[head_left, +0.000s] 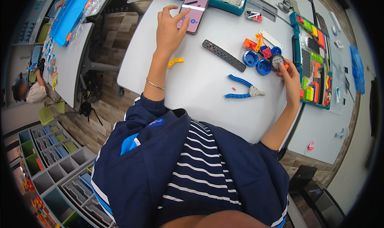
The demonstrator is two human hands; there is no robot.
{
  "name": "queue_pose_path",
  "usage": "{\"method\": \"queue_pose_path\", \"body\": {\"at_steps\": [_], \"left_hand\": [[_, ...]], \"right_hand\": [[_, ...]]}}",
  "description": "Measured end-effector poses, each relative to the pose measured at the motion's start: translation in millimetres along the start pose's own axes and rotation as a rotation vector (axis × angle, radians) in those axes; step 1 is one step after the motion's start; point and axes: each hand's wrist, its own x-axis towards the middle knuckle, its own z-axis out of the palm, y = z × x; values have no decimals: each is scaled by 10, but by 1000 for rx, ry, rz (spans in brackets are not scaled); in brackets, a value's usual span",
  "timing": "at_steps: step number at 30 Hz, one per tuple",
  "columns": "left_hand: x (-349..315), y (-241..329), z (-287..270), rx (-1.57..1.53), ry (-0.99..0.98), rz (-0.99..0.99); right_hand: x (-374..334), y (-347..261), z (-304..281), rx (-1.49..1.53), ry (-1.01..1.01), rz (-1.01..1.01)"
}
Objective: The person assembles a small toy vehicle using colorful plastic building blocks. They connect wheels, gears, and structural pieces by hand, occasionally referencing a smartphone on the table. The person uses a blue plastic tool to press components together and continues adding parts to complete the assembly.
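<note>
My left hand (pixel 168 34) reaches over a phone (pixel 199 18) at the far side of the table, fingers spread, a fingertip at its lit pink screen. My right hand (pixel 291 80) has its fingers closed on a grey-hubbed black wheel (pixel 276 60). Beside that wheel are two blue wheels (pixel 251 58), blue gears (pixel 276 50), orange pieces (pixel 250 44) and a white beam (pixel 271 39); which are joined I cannot tell. A long dark perforated beam (pixel 224 56) lies between my hands. Nearer me are blue-handled pliers (pixel 253 91) and a small red pin (pixel 234 88).
A yellow curved piece (pixel 176 61) lies by my left forearm. Along the right side stands an open teal case (pixel 296 60) of coloured parts. Another teal case (pixel 224 4) and a small clear box (pixel 254 16) sit at the back. A person (pixel 37 92) works at the left table.
</note>
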Motion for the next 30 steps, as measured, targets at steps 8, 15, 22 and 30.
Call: {"method": "queue_pose_path", "body": {"at_steps": [8, 15, 22, 30], "left_hand": [[-57, -148, 210, -59, -21, -116], [-69, -293, 403, -130, -84, -282], [-45, -343, 354, -422, -130, -452], [-73, -455, 445, -436, -124, -447]], "right_hand": [[-11, -13, -10, -16, -8, -8], [-23, -30, 6, -12, -15, 0], [-23, -16, -8, 7, -20, -25], [-4, 9, -14, 33, -37, -37]]}}
